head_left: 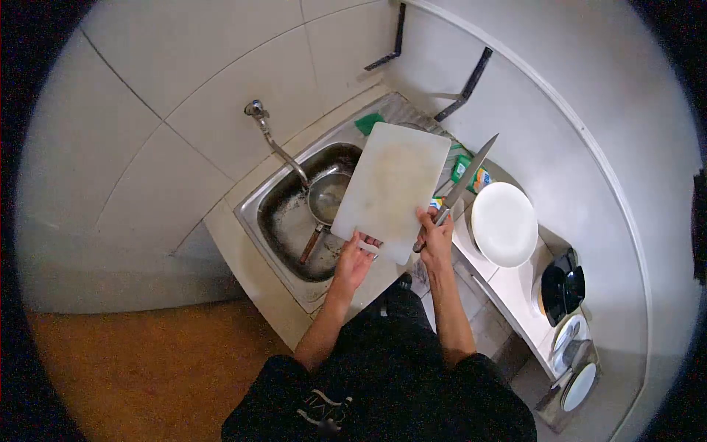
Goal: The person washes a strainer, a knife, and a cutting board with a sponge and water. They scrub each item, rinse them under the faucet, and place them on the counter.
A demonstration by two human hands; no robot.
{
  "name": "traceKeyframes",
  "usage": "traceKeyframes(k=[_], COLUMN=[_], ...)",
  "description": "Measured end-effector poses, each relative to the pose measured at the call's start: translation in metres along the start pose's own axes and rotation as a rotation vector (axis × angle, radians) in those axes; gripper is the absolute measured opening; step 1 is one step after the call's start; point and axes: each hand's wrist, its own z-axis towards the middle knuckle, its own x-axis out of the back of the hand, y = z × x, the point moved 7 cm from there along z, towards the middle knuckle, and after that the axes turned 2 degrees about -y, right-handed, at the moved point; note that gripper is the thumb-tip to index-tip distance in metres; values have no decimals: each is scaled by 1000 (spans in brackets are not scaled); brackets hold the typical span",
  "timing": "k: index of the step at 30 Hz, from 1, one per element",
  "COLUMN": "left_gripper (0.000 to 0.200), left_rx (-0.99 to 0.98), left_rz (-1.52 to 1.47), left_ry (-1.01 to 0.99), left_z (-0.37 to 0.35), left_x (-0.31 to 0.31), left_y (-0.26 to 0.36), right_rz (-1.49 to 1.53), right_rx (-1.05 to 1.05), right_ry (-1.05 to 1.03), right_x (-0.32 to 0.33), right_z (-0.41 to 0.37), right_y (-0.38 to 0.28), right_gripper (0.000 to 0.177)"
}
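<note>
A white cutting board point(390, 188), faintly stained in its middle, is held up over the right side of the sink. My left hand point(355, 264) is closed on its lower edge at the handle slot, with fingers showing through the slot. In my right hand point(437, 237) is a large kitchen knife point(471, 171), gripped by its handle with the blade pointing up and away to the right. That hand is right at the board's lower right edge. Part of the sink and its drainboard are hidden behind the board.
In the metal sink point(250, 202) lies a pan point(325, 197) below the tap point(283, 153). A green cloth or pad point(368, 123) is behind the board. Along the right counter are green packets point(464, 171), a white plate point(504, 225), a black container point(563, 287) and stacked dishes point(579, 387).
</note>
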Motion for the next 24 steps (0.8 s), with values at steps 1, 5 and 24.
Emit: traceKeyframes(k=[1, 5, 24], left_gripper=[21, 26, 23], left_rx=[-29, 72, -298], left_rz=[24, 8, 36], left_ry=[15, -225, -84], left_z=[0, 10, 34], left_x=[0, 8, -34], left_y=[0, -13, -4], right_rz=[19, 65, -1010], right_rx=[20, 65, 511], right_ry=[7, 6, -73], right_x=[4, 20, 49], right_z=[-1, -2, -52], right_y=[-1, -7, -125], right_gripper=[15, 22, 28])
